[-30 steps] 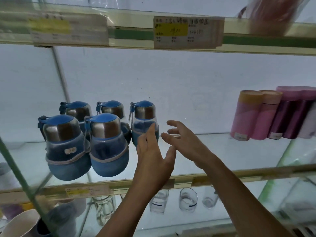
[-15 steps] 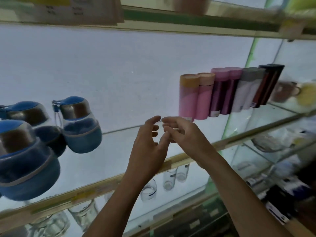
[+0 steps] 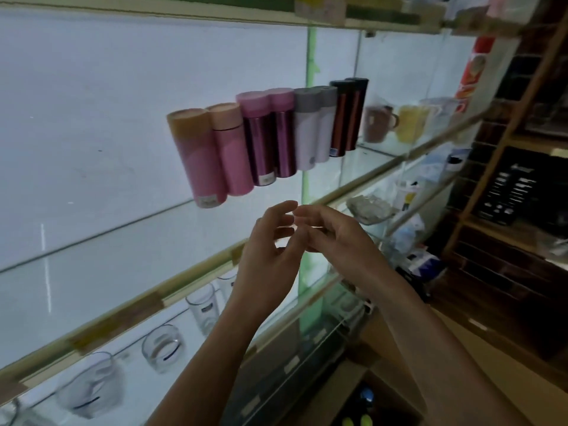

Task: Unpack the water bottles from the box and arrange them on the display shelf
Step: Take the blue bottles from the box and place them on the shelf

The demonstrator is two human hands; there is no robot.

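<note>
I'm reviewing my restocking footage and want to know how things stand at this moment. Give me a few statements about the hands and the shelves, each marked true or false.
1. The left hand and the right hand both hold nothing. True.
2. The slim tumblers stand in a row on a glass shelf. True.
3. The right hand grips a pink tumbler. False: it is in front of the shelf and touches no tumbler.
4. The clear glasses share the tumblers' shelf. False: they stand on the shelf below.
5. Some mugs stand to the right of the tumblers. True.
</note>
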